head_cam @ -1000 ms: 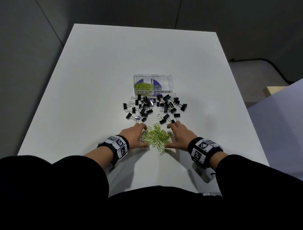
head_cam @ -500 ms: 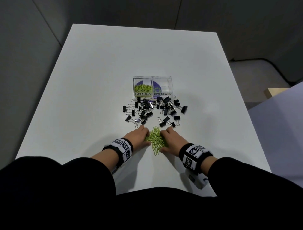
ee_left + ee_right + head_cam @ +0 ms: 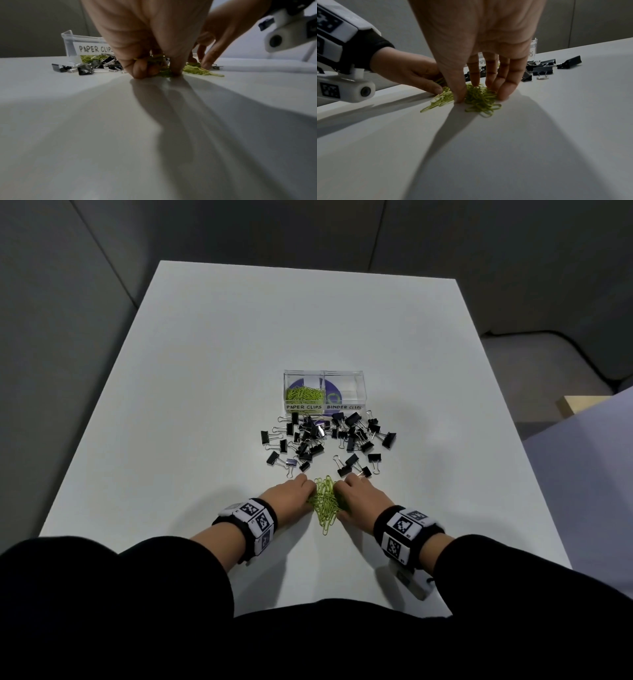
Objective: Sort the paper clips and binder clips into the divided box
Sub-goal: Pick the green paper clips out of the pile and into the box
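A pile of green paper clips (image 3: 325, 501) lies on the white table (image 3: 205, 371) near its front edge. My left hand (image 3: 299, 491) and right hand (image 3: 349, 493) close on it from either side, fingertips on the table. In the left wrist view the left hand (image 3: 150, 65) has its fingers curled into the clips. In the right wrist view the right hand (image 3: 481, 92) has thumb and fingers round the pile (image 3: 481, 104). Several black binder clips (image 3: 329, 436) lie scattered just beyond. The clear divided box (image 3: 325, 407) behind them holds green clips (image 3: 305, 394) in its left compartment, labelled PAPER CLIPS.
The right compartment, labelled BINDER CLIPS (image 3: 344, 407), shows no clips inside. Bare table spreads to the left, right and far side of the box. A dark cable (image 3: 582, 347) lies on the floor off the table's right edge.
Both hands have moved inward toward each other, pushing the spread-out green paper clips into a narrow, tighter pile. The fingers have curled into the pile.
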The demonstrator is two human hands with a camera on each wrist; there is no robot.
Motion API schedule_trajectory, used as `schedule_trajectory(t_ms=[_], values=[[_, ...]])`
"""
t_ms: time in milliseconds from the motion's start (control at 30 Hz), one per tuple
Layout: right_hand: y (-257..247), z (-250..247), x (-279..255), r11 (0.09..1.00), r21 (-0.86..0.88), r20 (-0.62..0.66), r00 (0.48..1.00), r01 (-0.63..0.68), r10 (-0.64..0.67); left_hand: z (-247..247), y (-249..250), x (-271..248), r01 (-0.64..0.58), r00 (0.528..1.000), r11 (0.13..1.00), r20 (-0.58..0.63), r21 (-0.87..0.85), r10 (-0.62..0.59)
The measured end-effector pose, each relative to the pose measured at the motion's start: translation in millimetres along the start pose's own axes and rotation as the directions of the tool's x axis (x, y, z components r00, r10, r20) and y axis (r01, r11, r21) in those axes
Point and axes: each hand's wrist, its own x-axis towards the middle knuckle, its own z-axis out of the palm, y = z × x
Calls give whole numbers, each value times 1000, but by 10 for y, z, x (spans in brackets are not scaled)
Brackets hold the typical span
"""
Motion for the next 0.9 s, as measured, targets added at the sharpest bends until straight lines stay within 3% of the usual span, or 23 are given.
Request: schedule_trajectory(t_ms=[233, 433, 900], values=[[-10, -1, 29, 998, -30, -42, 997, 58, -59, -11, -7, -19, -153, 988, 953, 47, 263, 146], [69, -45, 36, 995, -20, -47, 994, 93, -94, -46, -57, -42, -120, 993, 988, 26, 99, 118], [361, -352, 4, 990, 115, 33, 996, 76, -81, -167, -146, 45, -105, 988, 994, -110, 0, 104]])
